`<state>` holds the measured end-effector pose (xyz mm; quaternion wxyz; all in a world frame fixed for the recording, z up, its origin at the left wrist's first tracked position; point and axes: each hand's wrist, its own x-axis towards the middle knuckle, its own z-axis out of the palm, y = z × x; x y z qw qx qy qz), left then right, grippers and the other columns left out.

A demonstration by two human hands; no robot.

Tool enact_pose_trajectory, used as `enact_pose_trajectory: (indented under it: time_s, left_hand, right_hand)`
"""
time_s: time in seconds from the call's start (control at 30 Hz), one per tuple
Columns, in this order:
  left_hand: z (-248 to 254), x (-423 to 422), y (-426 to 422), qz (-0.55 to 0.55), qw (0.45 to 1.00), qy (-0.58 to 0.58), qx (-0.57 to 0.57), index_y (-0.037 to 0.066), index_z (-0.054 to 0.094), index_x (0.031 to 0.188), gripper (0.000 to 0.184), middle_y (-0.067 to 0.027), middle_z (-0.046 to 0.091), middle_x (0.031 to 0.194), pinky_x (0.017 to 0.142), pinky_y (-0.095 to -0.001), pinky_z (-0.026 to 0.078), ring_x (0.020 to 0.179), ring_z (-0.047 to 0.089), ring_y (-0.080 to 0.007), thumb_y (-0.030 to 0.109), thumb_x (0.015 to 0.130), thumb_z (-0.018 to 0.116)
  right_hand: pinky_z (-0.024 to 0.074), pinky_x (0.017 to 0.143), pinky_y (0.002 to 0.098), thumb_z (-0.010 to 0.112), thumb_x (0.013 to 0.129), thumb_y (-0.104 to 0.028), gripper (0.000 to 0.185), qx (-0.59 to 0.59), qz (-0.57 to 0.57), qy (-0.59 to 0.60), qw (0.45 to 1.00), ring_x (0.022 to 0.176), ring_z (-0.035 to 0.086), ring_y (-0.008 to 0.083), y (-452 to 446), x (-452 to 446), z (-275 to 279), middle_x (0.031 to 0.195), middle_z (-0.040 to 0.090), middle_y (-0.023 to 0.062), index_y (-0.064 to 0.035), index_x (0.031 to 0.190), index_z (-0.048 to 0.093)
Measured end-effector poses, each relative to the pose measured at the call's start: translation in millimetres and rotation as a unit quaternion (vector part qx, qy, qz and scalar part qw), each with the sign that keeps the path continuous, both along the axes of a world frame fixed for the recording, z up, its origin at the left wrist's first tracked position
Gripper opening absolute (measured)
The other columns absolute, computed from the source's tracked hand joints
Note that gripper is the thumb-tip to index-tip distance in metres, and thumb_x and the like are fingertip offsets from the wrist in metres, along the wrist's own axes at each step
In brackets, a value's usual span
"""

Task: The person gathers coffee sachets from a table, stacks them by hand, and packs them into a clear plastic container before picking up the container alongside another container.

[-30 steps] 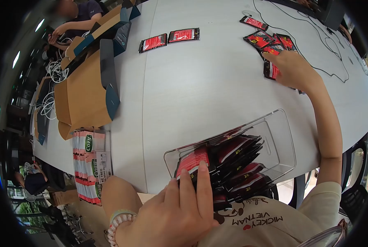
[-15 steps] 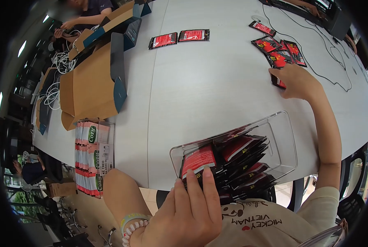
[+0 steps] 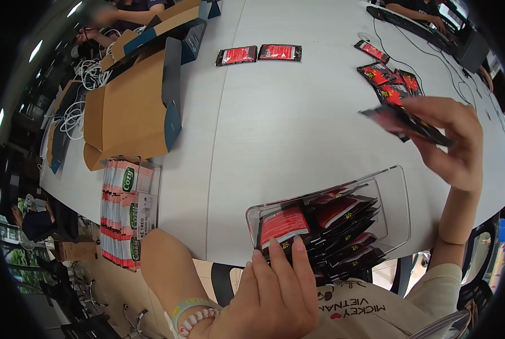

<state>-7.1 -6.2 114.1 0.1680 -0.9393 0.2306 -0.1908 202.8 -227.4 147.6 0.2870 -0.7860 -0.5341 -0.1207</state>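
Observation:
My right hand [image 3: 459, 141] is raised over the right side of the table, its fingers closed on a black and red sachet [image 3: 402, 121] that is slightly blurred. Below it is a clear plastic bin [image 3: 406, 212] with black and red sachets [image 3: 348, 243] standing in rows. My left hand [image 3: 272, 299] lies with fingers stretched over the bin's near left side, fingertips on a red-faced sachet [image 3: 283, 223]; its thumb is hidden. More sachets [image 3: 392, 92] lie in a loose pile just beyond my right hand.
Two sachets [image 3: 279, 52] lie at the table's far middle. On the left are an open cardboard box [image 3: 131, 104], white cables [image 3: 71, 127] and a clear bin of Cozy sachets [image 3: 117, 209]. Black cables [image 3: 428, 48] run at the far right. Other people sit at the far side.
My right hand has lifted a sachet off the pile and drawn it back toward me. My left hand stays at the bin. The view has shifted slightly.

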Motion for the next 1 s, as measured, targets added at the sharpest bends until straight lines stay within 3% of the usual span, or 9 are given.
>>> enact_pose_trajectory:
  time_s: [0.03,0.1,0.2,0.33,0.43,0.53,0.6,0.93,1.0]
  left_hand:
    - [0.1,0.4,-1.0,0.001,1.0,-0.002,-0.002,-0.009,0.062,0.103,0.029,-0.0207,0.066,0.087,0.061,-0.0256,0.055,0.072,0.065,-0.0228,0.006,0.079,0.057]
    - [0.7,1.3,-3.8,0.003,1.0,-0.007,-0.003,-0.008,0.064,0.099,0.025,-0.0207,0.066,0.083,0.059,-0.0262,0.055,0.068,0.065,-0.0231,0.004,0.078,0.058]
    - [2.1,3.2,-8.9,0.005,1.0,-0.008,-0.001,-0.007,0.067,0.093,0.02,-0.0207,0.067,0.077,0.056,-0.0272,0.056,0.063,0.066,-0.0235,0.002,0.077,0.06]
    - [19.0,4.8,-9.2,0.008,1.0,0.026,0.013,-0.008,0.066,0.096,0.023,-0.0215,0.067,0.081,0.058,-0.0271,0.056,0.067,0.066,-0.0244,0.003,0.077,0.059]
    - [26.4,6.4,-7.0,0.011,0.997,0.074,0.024,-0.01,0.062,0.103,0.03,-0.0229,0.065,0.089,0.063,-0.0265,0.055,0.075,0.065,-0.0256,0.006,0.078,0.056]
    - [28.0,7.1,-5.5,0.014,0.992,0.12,0.032,-0.012,0.058,0.11,0.038,-0.0242,0.064,0.098,0.068,-0.0259,0.054,0.084,0.065,-0.0268,0.009,0.079,0.053]
    - [23.2,7.2,-4.2,0.012,0.994,0.103,0.026,-0.011,0.06,0.106,0.034,-0.0236,0.065,0.093,0.064,-0.0263,0.054,0.079,0.065,-0.0262,0.008,0.079,0.054]
    - [2.7,18.2,-1.1,-0.033,0.999,-0.011,-0.026,-0.008,0.065,0.086,0.018,-0.019,0.065,0.069,0.043,-0.0276,0.05,0.054,0.064,-0.0219,0.006,0.076,0.063]
    - [14.2,8.2,-6.6,-0.005,0.998,0.045,-0.042,-0.013,0.062,0.094,0.029,-0.0234,0.064,0.077,0.053,-0.0287,0.05,0.063,0.062,-0.0257,0.008,0.075,0.056]
  right_hand:
    - [0.0566,0.072,0.0333,0.056,0.07,0.013,0.033,0.093,0.094,-0.044,0.99,0.077,0.069,0.0284,5.7,-5.5,2.1,0.076,0.067,0.0182,0.0041,0.102,0.055]
    - [0.0583,0.071,0.0371,0.057,0.07,0.012,0.025,0.269,0.231,0.186,0.916,0.075,0.069,0.0326,38.9,-21.5,-12.7,0.083,0.067,0.0236,0.0056,0.094,0.054]
    - [0.0574,0.075,0.0429,0.057,0.063,0.014,0.034,0.137,0.255,0.344,0.893,0.087,0.068,0.0391,53.2,-32.9,-6.8,0.086,0.066,0.0266,0.0061,0.096,0.053]
    - [0.0562,0.075,0.0385,0.059,0.068,0.006,0.039,0.025,0.276,0.295,0.914,0.09,0.068,0.0304,78.0,-40.5,-26.7,0.098,0.066,0.0183,0.0031,0.106,0.058]
    - [0.0472,0.057,0.0369,0.059,0.076,-0.001,0.023,0.008,0.294,0.247,0.923,0.065,0.058,0.0321,82.4,-43.5,-34.1,0.074,0.058,0.0128,0.0012,0.098,0.054]
    - [0.0473,0.06,0.0402,0.059,0.074,-0.001,0.028,0.029,0.286,0.124,0.95,0.068,0.058,0.0343,76.7,-38.5,-25.1,0.074,0.057,0.0132,0.0026,0.101,0.053]
    - [0.0452,0.095,0.0475,0.06,0.068,0.004,0.044,-0.074,0.282,0.216,0.932,0.081,0.064,0.0307,70.2,-35.9,-13.0,0.102,0.065,0.015,-0.0001,0.112,0.057]
    - [0.0469,0.084,0.043,0.061,0.069,0.002,0.049,-0.127,0.225,0.171,0.951,0.086,0.061,0.0296,83.3,-39.9,-22.0,0.091,0.061,0.0117,-0.0017,0.118,0.056]
    - [0.0468,0.081,0.0372,0.064,0.07,-0.006,0.042,-0.109,0.251,0.112,0.955,0.085,0.061,0.0272,84.2,-41.8,-23.5,0.09,0.062,0.0116,-0.0001,0.111,0.06]
